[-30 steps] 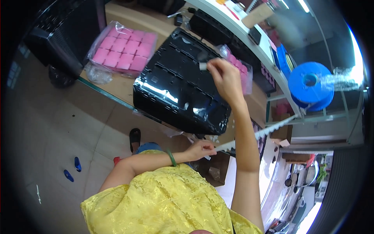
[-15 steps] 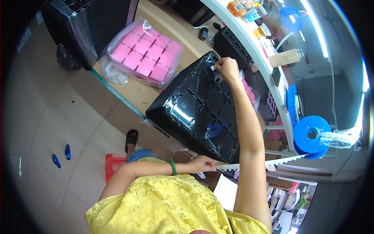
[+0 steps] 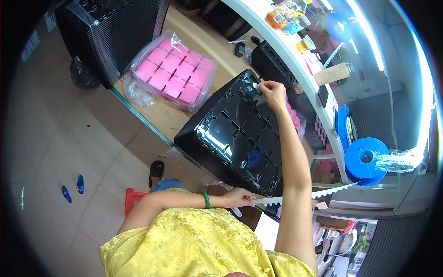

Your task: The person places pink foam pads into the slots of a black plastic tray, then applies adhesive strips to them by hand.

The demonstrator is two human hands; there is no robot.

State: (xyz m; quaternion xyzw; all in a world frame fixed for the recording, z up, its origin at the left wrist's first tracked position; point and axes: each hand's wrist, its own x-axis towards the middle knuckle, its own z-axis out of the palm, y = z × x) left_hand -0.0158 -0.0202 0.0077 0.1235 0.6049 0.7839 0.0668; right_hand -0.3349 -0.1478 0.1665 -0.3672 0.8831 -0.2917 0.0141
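Note:
A stack of glossy black plastic trays [image 3: 217, 111] lies in front of me, its top moulded with cross-shaped slots. Over its far corner my right hand [image 3: 274, 94] is closed in a pinch on a small white sticker [image 3: 255, 86]. Whether the sticker touches the tray, I cannot tell. Close to my body, at the tray's near edge, my left hand [image 3: 240, 197] pinches the end of a white strip [image 3: 323, 192] with notches along one edge. That strip runs right, behind my right forearm, to a blue reel [image 3: 353, 159].
Beyond the trays lies a clear bag of pink foam blocks [image 3: 173, 69] on a brown board. Taller wrapped black trays [image 3: 120, 37] stand at far left. A white shelf [image 3: 302, 69] along the right carries jars and a bottle [image 3: 333, 74]. A red stool [image 3: 133, 201] is beside me.
The whole view has shifted slightly. My right hand has drawn back a little toward me at the tray's far corner, and the sticker still shows at its fingertips. My left hand keeps its pinch.

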